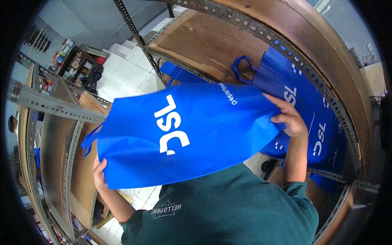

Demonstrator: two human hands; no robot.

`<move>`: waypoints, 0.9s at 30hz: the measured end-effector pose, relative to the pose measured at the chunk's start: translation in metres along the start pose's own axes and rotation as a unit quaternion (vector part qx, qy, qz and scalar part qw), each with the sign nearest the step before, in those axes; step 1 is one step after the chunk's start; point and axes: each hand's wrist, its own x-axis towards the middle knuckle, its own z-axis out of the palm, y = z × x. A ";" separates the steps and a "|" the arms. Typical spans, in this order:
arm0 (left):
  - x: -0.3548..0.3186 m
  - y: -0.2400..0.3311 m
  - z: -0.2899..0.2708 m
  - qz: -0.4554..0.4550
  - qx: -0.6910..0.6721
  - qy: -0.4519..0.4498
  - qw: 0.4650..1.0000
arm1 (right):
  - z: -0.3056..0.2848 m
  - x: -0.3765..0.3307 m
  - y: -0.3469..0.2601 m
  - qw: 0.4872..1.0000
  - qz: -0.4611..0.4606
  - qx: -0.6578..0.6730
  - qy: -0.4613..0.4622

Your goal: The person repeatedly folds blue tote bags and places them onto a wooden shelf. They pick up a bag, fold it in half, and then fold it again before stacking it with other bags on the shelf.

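Note:
A blue fabric tote bag with white printing is stretched flat across the front of my body. My left hand pinches its left lower corner, the thumb on the front face and the other fingers mostly hidden behind. At its other end my right hand grips the right edge between thumb and fingers. A strap of the bag sticks out beyond its left edge. Several more blue bags with white printing lie overlapping on the shelf at the right, near my right hand.
A metal-framed shelf with a brown wooden board curves around the far and right sides. Another rack with wooden boards stands at the left. White floor tiles and a cluttered cabinet show farther back.

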 end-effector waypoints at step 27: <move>0.224 -0.120 -0.021 -0.275 0.012 -0.131 0.952 | 0.048 0.016 0.048 0.920 0.102 -0.363 0.103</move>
